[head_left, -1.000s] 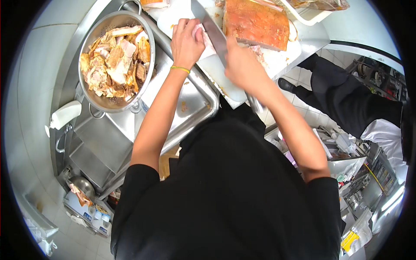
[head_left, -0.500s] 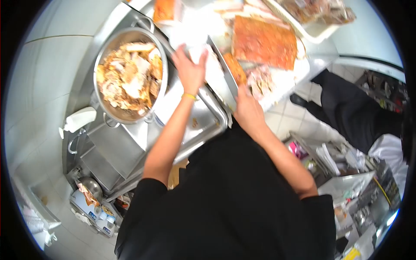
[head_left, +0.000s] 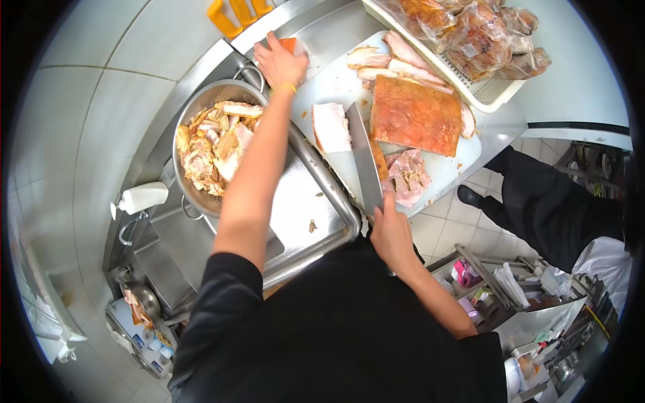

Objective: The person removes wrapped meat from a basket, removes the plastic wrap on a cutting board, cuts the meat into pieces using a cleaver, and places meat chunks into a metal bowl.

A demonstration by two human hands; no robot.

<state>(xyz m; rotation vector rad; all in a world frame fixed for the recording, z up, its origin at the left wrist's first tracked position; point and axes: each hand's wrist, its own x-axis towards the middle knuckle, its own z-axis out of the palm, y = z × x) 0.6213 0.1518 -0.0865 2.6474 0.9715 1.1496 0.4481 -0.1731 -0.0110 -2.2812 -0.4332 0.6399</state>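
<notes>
My left hand (head_left: 281, 64) reaches to the far end of the counter, its fingers round a chunk of roast pork (head_left: 289, 45) partly hidden by the hand. In my right hand (head_left: 392, 233) is a cleaver (head_left: 365, 161), its broad blade on the white cutting board (head_left: 339, 166). A pale slab of pork (head_left: 331, 127) lies left of the blade. To the right are a large slab with browned skin (head_left: 413, 114) and chopped meat (head_left: 408, 176). A narrow browned piece (head_left: 379, 160) shows beside the blade, and sliced strips (head_left: 368, 58) lie at the back.
A steel pot (head_left: 180, 158) of chopped meat stands on the left by a metal tray (head_left: 316, 213). A white basket (head_left: 494, 101) holds plastic-wrapped meat at the back right. A sink (head_left: 158, 248) is at lower left. A person in dark trousers (head_left: 544, 195) is on the right.
My left hand has moved from beside the pale pork slab to the chunk at the far end. My right hand still holds the cleaver at the board. The camera view has shifted.
</notes>
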